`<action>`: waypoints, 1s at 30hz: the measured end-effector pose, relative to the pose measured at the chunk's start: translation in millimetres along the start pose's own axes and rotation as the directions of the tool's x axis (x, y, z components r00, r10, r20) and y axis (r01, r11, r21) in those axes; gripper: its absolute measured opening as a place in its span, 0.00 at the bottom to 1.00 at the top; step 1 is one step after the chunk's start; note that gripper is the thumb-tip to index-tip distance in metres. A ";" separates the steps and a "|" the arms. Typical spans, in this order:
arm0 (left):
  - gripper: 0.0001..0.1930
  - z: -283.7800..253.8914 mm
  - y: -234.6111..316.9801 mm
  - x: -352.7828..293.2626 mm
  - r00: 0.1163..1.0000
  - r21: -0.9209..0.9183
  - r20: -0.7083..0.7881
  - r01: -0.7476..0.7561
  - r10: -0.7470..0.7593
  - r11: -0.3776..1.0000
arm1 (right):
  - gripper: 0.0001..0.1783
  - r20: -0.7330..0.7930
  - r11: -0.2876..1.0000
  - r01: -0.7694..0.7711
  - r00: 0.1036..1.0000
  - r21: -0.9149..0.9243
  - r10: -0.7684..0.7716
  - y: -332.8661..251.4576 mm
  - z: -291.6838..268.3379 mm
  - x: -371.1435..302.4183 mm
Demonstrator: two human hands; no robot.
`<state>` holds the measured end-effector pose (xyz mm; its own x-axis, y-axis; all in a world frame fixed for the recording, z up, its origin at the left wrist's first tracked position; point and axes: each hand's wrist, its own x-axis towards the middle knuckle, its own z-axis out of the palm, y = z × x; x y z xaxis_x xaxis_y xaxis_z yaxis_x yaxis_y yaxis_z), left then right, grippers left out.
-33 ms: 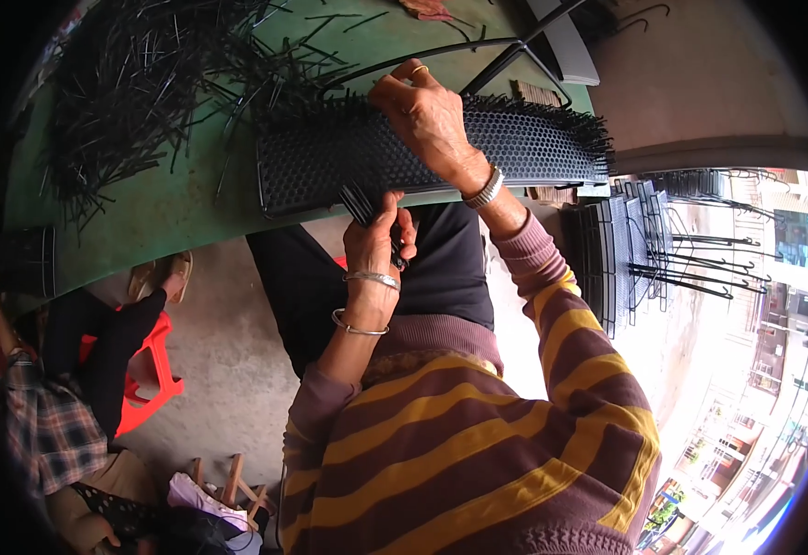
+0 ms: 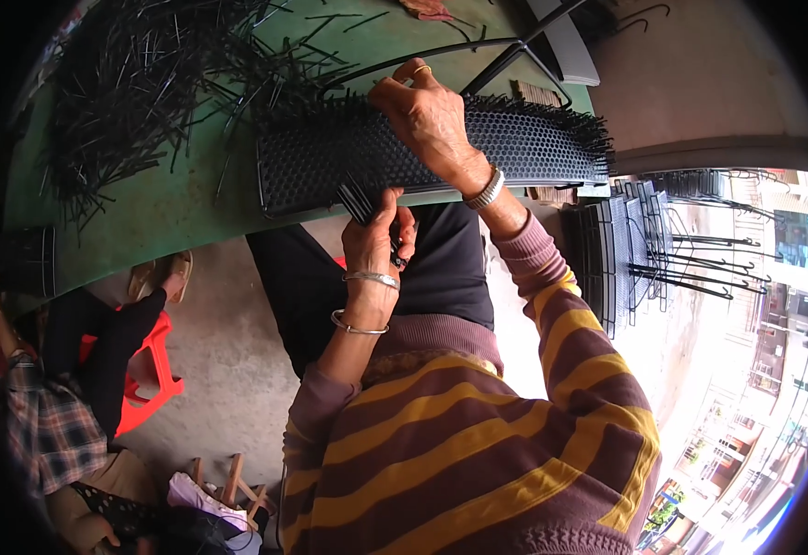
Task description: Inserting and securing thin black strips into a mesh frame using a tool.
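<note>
A long black perforated panel [image 2: 515, 153] lies along the near edge of the green table, with a dense row of short black strips [image 2: 593, 134] standing up along its far side. My left hand [image 2: 373, 236], below the panel's near edge, is closed round a small bundle of black strips [image 2: 357, 203] whose ends point up toward the panel. My right hand [image 2: 427, 120] reaches over the panel to its far row of strips. Its fingers are bent and pinched together, and the back of the hand hides whatever is between them.
A large heap of loose black strips [image 2: 127, 92] covers the left of the green table [image 2: 210, 217]. Dark metal rods [image 2: 501, 63] cross behind the panel. Stacked black wire racks [image 2: 607, 250] stand at the right. Another person [image 2: 53, 416] sits at left by a red stool [image 2: 152, 379].
</note>
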<state>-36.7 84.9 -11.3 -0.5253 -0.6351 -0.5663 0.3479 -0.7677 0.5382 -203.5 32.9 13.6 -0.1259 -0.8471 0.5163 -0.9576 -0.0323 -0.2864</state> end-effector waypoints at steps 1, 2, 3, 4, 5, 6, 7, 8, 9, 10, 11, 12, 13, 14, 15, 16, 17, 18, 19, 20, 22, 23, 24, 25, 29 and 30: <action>0.17 4.7 5.9 -1.8 1.000 -0.001 0.008 -0.008 0.008 1.000 | 0.05 0.026 0.993 0.011 1.000 -0.115 -0.008 -0.4 -0.4 -0.8; 0.18 7.0 9.2 -1.5 0.999 0.024 -0.027 0.027 -0.026 0.999 | 0.07 -0.006 0.999 -0.023 1.000 -0.048 0.022 1.8 0.7 -3.3; 0.18 6.2 11.3 -3.9 0.999 0.023 -0.033 0.023 -0.022 0.999 | 0.07 -0.004 0.999 -0.019 1.000 -0.042 0.019 -3.8 -2.5 -5.4; 0.18 6.4 13.0 -5.9 1.000 0.041 -0.027 0.010 -0.009 0.999 | 0.09 -0.026 0.991 -0.079 0.996 0.105 0.082 -11.1 -12.0 -9.1; 0.19 6.2 13.9 -6.9 1.000 0.059 -0.022 -0.003 0.004 0.998 | 0.11 -0.038 0.959 -0.133 0.988 0.250 0.147 -13.1 -19.5 -11.9; 0.19 5.8 12.6 -7.7 1.000 0.061 -0.020 0.001 0.000 0.998 | 0.13 0.112 0.931 -0.196 0.979 0.307 0.169 -9.3 -27.6 -16.0; 0.19 5.1 11.3 -8.4 1.000 0.078 0.003 -0.011 0.011 0.997 | 0.13 0.111 0.931 -0.200 0.979 0.305 0.174 -9.1 -33.2 -20.0; 0.19 4.9 10.1 -9.2 0.999 0.095 0.025 -0.025 0.023 0.995 | 0.12 0.367 0.815 -0.367 0.907 0.449 0.206 -10.8 -39.1 -24.5; 0.19 8.6 9.0 -9.2 0.999 0.098 0.030 -0.025 0.022 0.995 | 0.11 0.596 0.657 -0.542 0.784 0.525 0.170 -11.0 -43.1 -25.2; 0.19 14.0 7.2 -9.8 0.999 0.099 -0.002 -0.051 0.051 0.994 | 0.11 0.644 0.576 -0.615 0.741 0.539 0.188 -7.0 -36.8 -29.8; 0.20 17.8 6.1 -10.0 0.996 0.100 -0.034 -0.077 0.081 0.992 | 0.11 0.641 0.576 -0.613 0.744 0.541 0.190 -5.5 -38.9 -32.3; 0.20 17.4 4.4 -9.7 0.996 0.103 -0.033 -0.078 0.082 0.992 | 0.10 0.652 0.478 -0.652 0.732 0.588 0.197 -10.3 -43.9 -34.4; 0.20 16.5 2.2 -9.0 0.994 0.093 -0.023 -0.101 0.103 0.991 | 0.10 0.664 0.373 -0.683 0.720 0.628 0.200 -12.7 -46.4 -35.8; 0.21 15.8 1.0 -8.6 0.992 0.084 -0.014 -0.124 0.126 0.989 | 0.10 0.663 0.371 -0.682 0.722 0.630 0.200 -11.3 -43.4 -37.7; 0.21 16.7 2.8 -9.1 0.992 0.088 -0.012 -0.125 0.126 0.988 | 0.10 0.645 0.395 -0.660 0.740 0.640 0.192 -9.6 -39.7 -39.7; 0.21 17.0 6.9 -9.7 0.993 0.127 -0.015 -0.114 0.117 0.985 | 0.10 0.626 0.418 -0.636 0.758 0.649 0.183 -8.3 -37.7 -41.2; 0.21 15.9 10.6 -9.5 0.994 0.166 -0.019 -0.104 0.109 0.981 | 0.10 0.623 0.416 -0.635 0.760 0.651 0.184 -6.1 -39.3 -42.8; 0.20 10.2 12.5 -5.0 0.989 0.215 0.048 -0.149 0.142 0.965 | 0.10 0.570 0.407 -0.591 0.800 0.697 0.187 -5.0 -43.2 -42.2; 0.20 8.4 11.0 -2.4 0.988 0.216 0.048 -0.152 0.145 0.964 | 0.09 0.514 0.397 -0.544 0.837 0.739 0.191 -3.8 -46.0 -41.6; 0.20 7.0 9.9 -0.2 0.991 0.160 -0.026 -0.128 0.134 0.979 | 0.07 0.472 0.388 -0.538 0.843 0.748 0.259 -0.1 -45.5 -38.4; 0.20 11.0 12.0 -2.7 0.988 0.104 -0.100 -0.105 0.115 0.989 | 0.07 0.307 0.528 -0.460 0.883 0.713 0.355 -4.3 -51.6 -29.4; 0.19 13.2 13.5 -6.6 0.994 0.112 -0.088 -0.055 0.065 0.992 | 0.06 0.123 0.660 -0.392 0.901 0.641 0.416 -6.4 -52.6 -25.7; 0.18 19.2 15.7 -11.1 0.997 0.124 -0.070 -0.003 0.012 0.992 | 0.04 0.006 0.663 -0.298 0.914 0.687 0.405 -2.0 -44.5 -24.4; 0.18 22.7 15.7 -13.9 0.998 0.135 -0.057 0.048 -0.041 0.990 | 0.04 0.004 0.664 -0.299 0.914 0.686 0.407 1.1 -38.7 -21.8; 0.12 -15.2 -20.5 14.7 0.989 -0.057 0.068 0.133 -0.129 0.989 | 0.03 -0.144 0.805 -0.189 0.936 0.562 0.320 8.2 -17.2 -11.2; 0.13 -7.3 -15.0 9.7 0.986 -0.079 0.027 0.165 -0.164 0.983 | 0.04 -0.155 0.848 -0.170 0.947 0.502 0.282 10.3 -15.2 -10.1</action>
<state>-41.4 89.6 -29.5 -0.5958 -0.4983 -0.6299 0.3164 -0.8664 0.3862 -216.0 49.2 17.7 -0.4292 -0.7291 0.5331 -0.6607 -0.1490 -0.7357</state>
